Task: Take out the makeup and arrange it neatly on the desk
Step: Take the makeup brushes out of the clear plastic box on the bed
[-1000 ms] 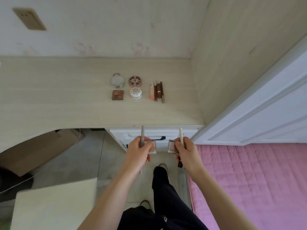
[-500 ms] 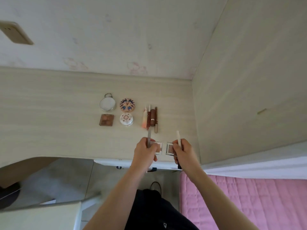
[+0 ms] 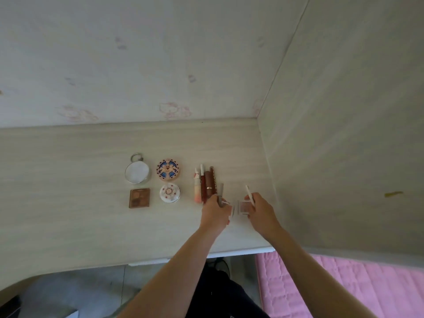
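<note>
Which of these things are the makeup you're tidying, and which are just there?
Makeup job:
silver round compact
patterned round compact
white round compact
brown square palette
row of tubes
grey stick and small case in left hand
white stick and square palette in right hand

Just there:
desk
pink bed cover

Pink quilt (image 3: pixel 344 288); brown palette (image 3: pixel 139 198) (blue-patterned compact (image 3: pixel 168 169)).

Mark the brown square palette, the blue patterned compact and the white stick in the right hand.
Brown square palette (image 3: pixel 139 198): head view, middle of its lid.
Blue patterned compact (image 3: pixel 168 170): head view, centre of its lid.
White stick (image 3: pixel 249 194): head view, shaft above the fingers.
</note>
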Available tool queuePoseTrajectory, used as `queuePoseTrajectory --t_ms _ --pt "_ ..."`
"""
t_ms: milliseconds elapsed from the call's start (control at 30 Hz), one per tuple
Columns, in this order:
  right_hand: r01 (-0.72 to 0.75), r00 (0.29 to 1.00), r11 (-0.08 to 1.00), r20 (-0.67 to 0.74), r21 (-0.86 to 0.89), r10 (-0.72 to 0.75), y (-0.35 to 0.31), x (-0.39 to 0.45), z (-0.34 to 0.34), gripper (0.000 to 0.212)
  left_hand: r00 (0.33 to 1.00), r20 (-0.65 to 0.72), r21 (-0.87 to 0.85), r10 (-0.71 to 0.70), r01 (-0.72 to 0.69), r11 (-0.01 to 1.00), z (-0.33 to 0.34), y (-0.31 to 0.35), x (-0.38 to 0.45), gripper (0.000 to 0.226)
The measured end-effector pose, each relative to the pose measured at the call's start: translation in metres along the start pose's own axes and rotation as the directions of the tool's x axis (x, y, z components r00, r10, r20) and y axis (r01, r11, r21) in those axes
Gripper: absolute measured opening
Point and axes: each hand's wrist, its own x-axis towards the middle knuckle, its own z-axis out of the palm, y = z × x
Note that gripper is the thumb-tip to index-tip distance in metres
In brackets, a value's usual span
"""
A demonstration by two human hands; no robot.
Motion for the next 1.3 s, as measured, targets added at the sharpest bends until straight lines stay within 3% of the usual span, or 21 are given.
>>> queuePoseTrajectory --t_ms 367,567,800,1300 --pt "-0.018 0.997 0.99 -0.08 -0.139 0.007 0.0 0.024 0.003 0.021 0.999 0.006 0.235 0.05 -0.049 0.971 0.002 0.021 0.043 0.001" --pt "-0.054 0.997 0.99 -0.07 -0.132 0.045 0.005 0.04 0.007 0.025 0.998 0.008 0.305 0.066 -0.066 0.95 0.013 0.046 0.073 0.012" --pt "-0.08 0.988 0.995 -0.141 -0.061 0.071 0.003 0.049 0.006 0.014 0.995 -0.01 0.425 0.099 -0.086 0.901 0.023 0.059 0.097 0.014" --pt "-0.052 0.986 0.995 -0.164 -0.088 0.037 -0.003 0.058 0.007 0.019 0.991 -0.064 0.428 0.12 -0.081 0.9 0.022 0.055 0.106 0.027"
